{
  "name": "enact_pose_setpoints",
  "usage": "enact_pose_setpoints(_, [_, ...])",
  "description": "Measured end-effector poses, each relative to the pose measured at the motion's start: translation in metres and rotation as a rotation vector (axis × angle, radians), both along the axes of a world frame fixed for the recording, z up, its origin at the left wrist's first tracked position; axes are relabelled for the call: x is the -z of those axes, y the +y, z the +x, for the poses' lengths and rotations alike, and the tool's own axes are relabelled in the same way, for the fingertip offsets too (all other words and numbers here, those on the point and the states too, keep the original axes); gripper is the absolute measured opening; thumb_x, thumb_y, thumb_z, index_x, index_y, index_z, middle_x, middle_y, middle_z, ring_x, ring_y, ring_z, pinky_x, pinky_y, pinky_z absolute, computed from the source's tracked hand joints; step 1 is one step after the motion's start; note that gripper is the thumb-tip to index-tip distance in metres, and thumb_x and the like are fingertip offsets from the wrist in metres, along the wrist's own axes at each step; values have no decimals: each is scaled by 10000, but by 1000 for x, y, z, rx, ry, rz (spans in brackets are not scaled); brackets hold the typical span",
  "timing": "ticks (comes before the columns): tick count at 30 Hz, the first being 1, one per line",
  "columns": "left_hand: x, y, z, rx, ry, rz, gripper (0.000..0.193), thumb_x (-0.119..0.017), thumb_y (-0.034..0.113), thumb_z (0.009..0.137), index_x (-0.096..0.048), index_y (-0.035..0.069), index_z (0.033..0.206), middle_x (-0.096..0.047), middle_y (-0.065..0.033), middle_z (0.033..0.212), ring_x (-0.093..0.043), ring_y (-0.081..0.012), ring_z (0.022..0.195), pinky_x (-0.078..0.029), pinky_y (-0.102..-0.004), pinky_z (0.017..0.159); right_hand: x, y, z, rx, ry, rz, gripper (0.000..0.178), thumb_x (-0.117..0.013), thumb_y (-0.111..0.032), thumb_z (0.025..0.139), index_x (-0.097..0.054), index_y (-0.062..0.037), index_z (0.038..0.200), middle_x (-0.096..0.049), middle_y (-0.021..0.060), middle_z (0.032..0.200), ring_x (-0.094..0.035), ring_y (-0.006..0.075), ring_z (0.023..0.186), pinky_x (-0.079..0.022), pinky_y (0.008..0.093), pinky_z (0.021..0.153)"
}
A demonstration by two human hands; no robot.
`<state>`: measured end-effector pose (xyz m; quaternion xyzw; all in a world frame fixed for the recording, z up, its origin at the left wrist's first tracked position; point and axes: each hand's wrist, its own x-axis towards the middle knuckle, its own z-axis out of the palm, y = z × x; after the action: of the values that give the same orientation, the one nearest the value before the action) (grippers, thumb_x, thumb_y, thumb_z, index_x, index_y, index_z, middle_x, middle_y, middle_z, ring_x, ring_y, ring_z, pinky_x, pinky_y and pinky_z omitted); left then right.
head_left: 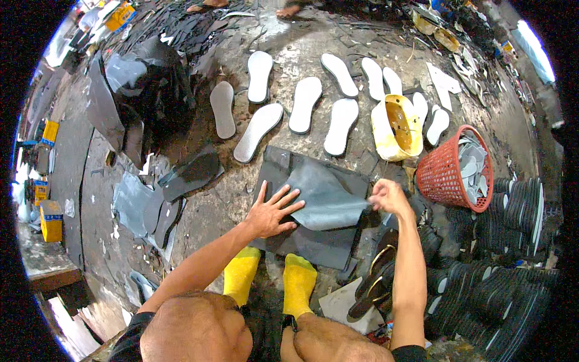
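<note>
A thin grey-blue sheet (329, 202) with an angular outline lies on a dark flat board (319, 244) in front of my feet. My left hand (272, 212) is spread flat, its fingertips pressing on the sheet's left part and its palm over the board. At the sheet's right corner my right hand (389, 198) is closed in a pinch, seemingly on that corner; the fingertips are slightly blurred. Beyond the board are several white sole-shaped pieces (304, 102) and one grey sole-shaped piece (222, 110) on the floor.
A yellow cut-open container (381, 130) holding brown stuff stands beyond the board. A red basket (443, 175) of grey scraps is to the right, near stacked dark soles (482, 289). Dark sheets (145, 90) and soles (192, 175) lie left. My yellow-socked feet (300, 280) are close to the board.
</note>
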<state>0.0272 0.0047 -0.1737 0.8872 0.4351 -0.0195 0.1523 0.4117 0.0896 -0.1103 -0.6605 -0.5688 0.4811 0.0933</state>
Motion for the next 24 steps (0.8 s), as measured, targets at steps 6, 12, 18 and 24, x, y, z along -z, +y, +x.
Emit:
enact_pose_setpoints(6, [4,-7,4,55,-68,47,832,-358,854,877,-315,414,1582,-152,-131,1695,-95,-394,1562,17,-762,1155,-6,-36,-14,-24,-262,715,156,-681,-200,913,-704,-127,1048,-753,94,917,-732,303,847,-570,435,769])
enact_pose_setpoints(12, [-4,-4,3,20,-160,0,772,-440,797,893,-429,376,1541,-153,-148,1694,-91,-403,1562,46,-739,1160,39,-32,-113,-137,-507,662,422,-770,-392,859,-677,-72,1117,-661,135,1146,-659,311,995,-524,433,840])
enact_pose_setpoints(18, [-23,-36,-13,-577,-738,46,605,-726,458,891,-611,176,1414,-264,-170,1664,-136,-390,1562,58,-627,1210,-11,-31,-152,162,603,28,143,-700,-204,934,-635,-105,1014,-599,-50,812,-554,104,633,-481,293,562])
enact_pose_setpoints(24, [-28,-28,-40,-1302,-1569,-429,498,-613,356,1001,-581,48,1391,-555,-198,1443,-540,-348,1333,-400,-463,1144,-49,-56,-144,674,1137,234,236,-604,-170,977,-615,-86,1198,-668,37,1094,-634,134,952,-506,284,855])
